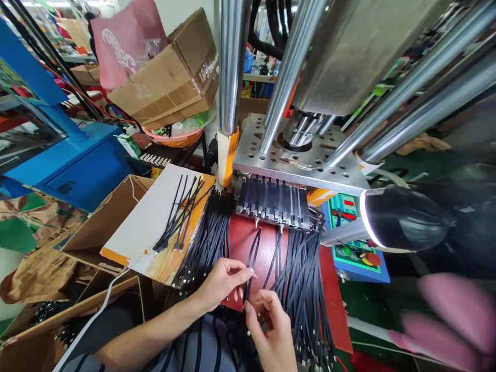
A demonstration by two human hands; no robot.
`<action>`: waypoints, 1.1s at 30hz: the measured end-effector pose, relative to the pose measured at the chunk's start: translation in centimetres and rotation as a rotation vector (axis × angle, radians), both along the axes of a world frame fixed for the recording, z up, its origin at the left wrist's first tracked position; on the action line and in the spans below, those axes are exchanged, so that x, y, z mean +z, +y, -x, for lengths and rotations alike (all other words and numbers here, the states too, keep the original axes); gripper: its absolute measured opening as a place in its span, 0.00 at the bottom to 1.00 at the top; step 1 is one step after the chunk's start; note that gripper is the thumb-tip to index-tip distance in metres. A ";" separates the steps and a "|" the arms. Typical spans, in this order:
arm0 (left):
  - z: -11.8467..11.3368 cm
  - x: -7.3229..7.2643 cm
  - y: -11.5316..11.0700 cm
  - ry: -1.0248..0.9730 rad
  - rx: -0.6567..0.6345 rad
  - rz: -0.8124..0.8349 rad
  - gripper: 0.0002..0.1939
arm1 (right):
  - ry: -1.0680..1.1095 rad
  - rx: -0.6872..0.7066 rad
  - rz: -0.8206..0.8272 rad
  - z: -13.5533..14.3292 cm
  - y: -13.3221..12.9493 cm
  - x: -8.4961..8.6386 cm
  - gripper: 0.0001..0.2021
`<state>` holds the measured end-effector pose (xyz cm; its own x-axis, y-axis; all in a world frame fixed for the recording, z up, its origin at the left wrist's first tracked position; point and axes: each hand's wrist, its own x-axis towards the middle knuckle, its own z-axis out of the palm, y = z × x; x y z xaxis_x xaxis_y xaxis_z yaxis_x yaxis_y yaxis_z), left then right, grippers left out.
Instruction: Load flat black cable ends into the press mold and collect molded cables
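Note:
Two thin black cables (253,250) lie over the red board (244,232) in front of the press. My left hand (226,281) is closed, with thumb and index finger pinched at the side of a cable. Lower and to the right, my right hand (271,323) is closed too, its thumb and fingertips at that cable's near end. The fingers hide part of the cable. To my right, a thick bundle of black cables (302,284) with small metal ends hangs over the board's edge. Another bundle (213,227) lies left of my hands.
A metal mould (273,204) holding a row of black strips sits under the press plate (248,150). Loose cables lie on a white-and-orange box top (135,232). A lamp (403,217) juts in from the right above a control panel (356,253). Steel columns (232,67) rise behind.

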<state>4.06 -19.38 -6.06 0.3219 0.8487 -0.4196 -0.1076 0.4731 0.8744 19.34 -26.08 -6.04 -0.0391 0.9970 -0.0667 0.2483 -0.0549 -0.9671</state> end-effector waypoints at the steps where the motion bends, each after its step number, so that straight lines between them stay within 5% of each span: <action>1: 0.0 0.2 0.0 -0.005 -0.003 0.002 0.28 | 0.005 0.036 0.017 -0.2 -0.2 0.1 0.09; 6: 0.8 1.9 -1.3 0.093 -0.170 -0.153 0.18 | 0.147 0.242 0.206 -2.6 1.2 1.6 0.12; 12: 1.6 2.2 -2.9 0.448 -0.412 -0.512 0.14 | 0.271 -0.152 0.158 -1.8 3.7 2.0 0.20; 15: 2.1 4.1 -0.7 0.470 -0.598 -0.552 0.05 | 0.207 -0.132 0.040 -0.8 3.7 2.0 0.22; 18: 1.7 6.7 2.5 0.421 -0.435 -0.597 0.14 | 0.146 -0.056 -0.056 -0.5 3.4 2.1 0.20; 22: 0.4 8.7 5.3 0.332 -0.257 -0.694 0.11 | 0.083 -0.004 -0.137 -0.4 3.0 1.9 0.18; 33: 0.5 8.4 5.5 0.052 -0.332 -0.508 0.14 | 0.087 -0.076 -0.266 -1.4 3.7 2.6 0.08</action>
<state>3.58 -13.90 2.32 0.5934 0.8048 -0.0111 0.0233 -0.0034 0.9997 20.73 -22.39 -3.43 0.0427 0.9793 0.1976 0.1691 0.1879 -0.9675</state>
